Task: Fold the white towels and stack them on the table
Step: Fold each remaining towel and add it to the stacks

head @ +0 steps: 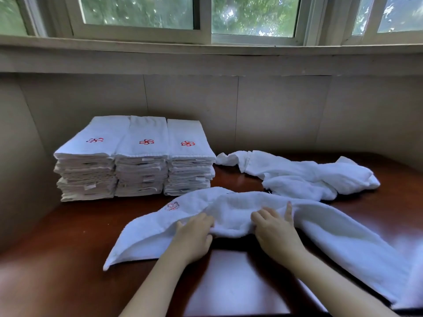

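Left hand (194,232): my fingers curl into the towel (240,209), bunching its near edge.
Right hand (273,229): my fingers grip the same edge, just beside.
Towel: unfolded on the table (68,259), near three stacks (137,156).

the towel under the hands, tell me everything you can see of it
The unfolded towel is white, terry-looking cloth with a red embroidered flower emblem near its left end. It lies crumpled in a long arch across the dark wooden table. Its left end tapers to a corner, and its right end runs toward the picture's lower right edge. The left hand and right hand grip its bunched middle at the near edge.
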Demonstrator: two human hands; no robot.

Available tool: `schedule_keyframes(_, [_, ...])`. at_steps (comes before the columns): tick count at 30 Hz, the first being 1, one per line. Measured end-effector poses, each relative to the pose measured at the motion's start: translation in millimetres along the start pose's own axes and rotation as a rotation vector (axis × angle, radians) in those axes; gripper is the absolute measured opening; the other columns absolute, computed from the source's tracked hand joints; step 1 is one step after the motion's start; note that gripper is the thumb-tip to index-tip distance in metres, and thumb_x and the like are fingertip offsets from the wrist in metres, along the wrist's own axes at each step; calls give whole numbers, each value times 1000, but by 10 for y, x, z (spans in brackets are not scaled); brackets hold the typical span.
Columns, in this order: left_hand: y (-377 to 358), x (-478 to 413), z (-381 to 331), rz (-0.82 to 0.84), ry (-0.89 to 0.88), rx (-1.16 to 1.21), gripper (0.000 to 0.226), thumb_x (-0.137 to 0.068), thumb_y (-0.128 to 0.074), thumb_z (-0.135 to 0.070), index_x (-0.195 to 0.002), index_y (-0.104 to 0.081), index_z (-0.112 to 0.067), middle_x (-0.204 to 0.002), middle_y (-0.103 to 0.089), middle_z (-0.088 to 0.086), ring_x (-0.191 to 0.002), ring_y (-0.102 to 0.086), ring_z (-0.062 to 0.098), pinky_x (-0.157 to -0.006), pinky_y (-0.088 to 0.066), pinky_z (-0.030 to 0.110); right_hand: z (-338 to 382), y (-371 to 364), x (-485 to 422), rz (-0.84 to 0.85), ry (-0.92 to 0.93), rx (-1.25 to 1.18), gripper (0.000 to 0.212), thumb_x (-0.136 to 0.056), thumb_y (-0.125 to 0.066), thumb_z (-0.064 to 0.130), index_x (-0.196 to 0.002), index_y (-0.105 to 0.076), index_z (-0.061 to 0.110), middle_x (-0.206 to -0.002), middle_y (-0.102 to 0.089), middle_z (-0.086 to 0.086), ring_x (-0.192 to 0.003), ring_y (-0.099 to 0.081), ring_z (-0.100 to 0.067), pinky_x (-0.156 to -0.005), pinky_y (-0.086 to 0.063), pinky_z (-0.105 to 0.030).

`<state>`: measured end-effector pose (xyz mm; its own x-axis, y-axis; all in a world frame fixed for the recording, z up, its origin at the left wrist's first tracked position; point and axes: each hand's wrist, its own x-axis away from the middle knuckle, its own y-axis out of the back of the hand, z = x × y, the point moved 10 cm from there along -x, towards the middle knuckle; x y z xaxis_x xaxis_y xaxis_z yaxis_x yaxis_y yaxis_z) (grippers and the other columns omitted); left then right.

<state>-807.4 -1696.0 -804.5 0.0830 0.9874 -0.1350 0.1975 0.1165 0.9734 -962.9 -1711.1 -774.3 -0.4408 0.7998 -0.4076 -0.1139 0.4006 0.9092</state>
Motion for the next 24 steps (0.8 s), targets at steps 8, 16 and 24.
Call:
schedule_keyframes(8, [643, 155, 489, -470, 162, 312, 22, -95, -49, -40, -100, -39, -20, -98, -68, 13, -94, -61, 39, -68, -34, 38, 160, 389, -115, -96, -23, -479, 43, -86, -60, 46, -117, -47, 20, -103, -57, 4, -83, -58, -24, -64, -41, -34])
schedule_keyframes(16, [462, 133, 810, -151, 230, 101, 16, -86, -54, -23, -99, -63, -20, -108, -68, 6, -104, -60, 28, -77, -43, 30, -150, 837, -107, -432, -223, -19, 32, -44, -69, -18, -67, -61, 3, -59, -55, -13, -52, -54, -33, -50, -43, -37])
schedule_keyframes(24, [1240, 518, 1468, -464, 623, 236, 31, -83, -45, -4, -101, -62, -22, -105, -63, 15, -97, -58, 37, -69, -41, 34, -758, 266, -59, 190, -624, -89, 27, -95, -45, 13, -118, -59, 14, -120, -58, -9, -110, -57, -27, -78, -47, -33])
